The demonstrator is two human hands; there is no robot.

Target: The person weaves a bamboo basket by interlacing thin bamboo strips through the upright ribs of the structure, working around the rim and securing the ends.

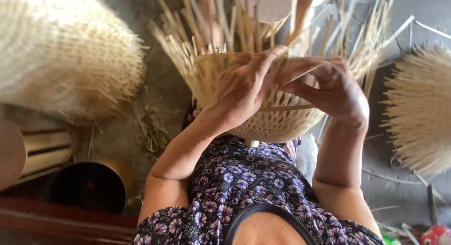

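Looking straight down from the head camera, the lower middle of the frame fills with the person's garment [244, 179]: a dark, near-black fabric scattered with small purple and lilac flowers, each with a pale centre. The print runs dense and even across the whole front. At the bottom centre there's a scooped neckline [270, 214], edged in a plain dark band that curves in a smooth arc. The sleeves are short, ending high on the upper arms at lower left and lower right, leaving both arms bare from there up. Left hand [239, 92] and right hand [336, 92] sit in the upper middle of the frame, both bare, no gloves.
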